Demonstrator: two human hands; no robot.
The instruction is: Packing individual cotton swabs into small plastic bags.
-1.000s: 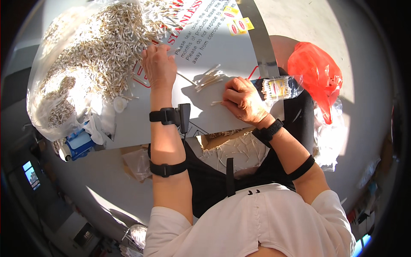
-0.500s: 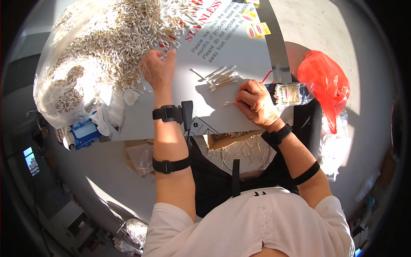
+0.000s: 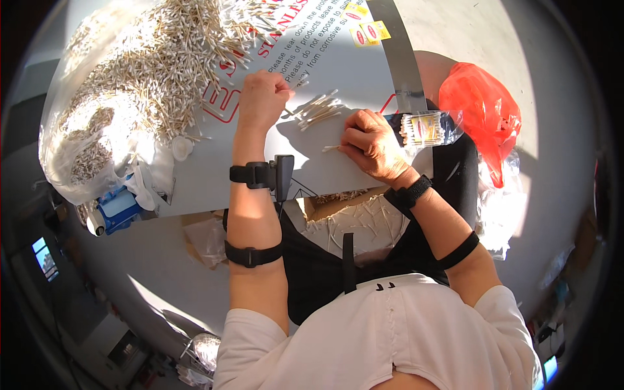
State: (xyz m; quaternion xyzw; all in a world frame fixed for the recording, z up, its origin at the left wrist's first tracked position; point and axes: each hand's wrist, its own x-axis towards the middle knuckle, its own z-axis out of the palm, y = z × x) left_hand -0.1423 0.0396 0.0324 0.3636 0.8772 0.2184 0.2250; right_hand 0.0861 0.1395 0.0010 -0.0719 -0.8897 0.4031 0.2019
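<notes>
Red lettering (image 3: 265, 49) marks the grey tabletop (image 3: 208, 175), the right grip (image 3: 374, 144) pinching 1 swab (image 3: 330, 149), the left grip (image 3: 262, 101) curled, contents unclear.

Viewed from the wearer's head through a wide fisheye lens, left of a side-by-side pair; directed steeply down past the off-white short-sleeved shirt (image 3: 364, 331) onto both bare hands (image 3: 262, 101) and the flat grey printed surface (image 3: 201, 185), upright and unmirrored.

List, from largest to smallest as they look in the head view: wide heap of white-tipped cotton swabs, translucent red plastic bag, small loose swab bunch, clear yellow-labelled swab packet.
1. Swab heap
2. Red bag
3. Loose swab bunch and clear packet: they look too alike to rank.
</notes>
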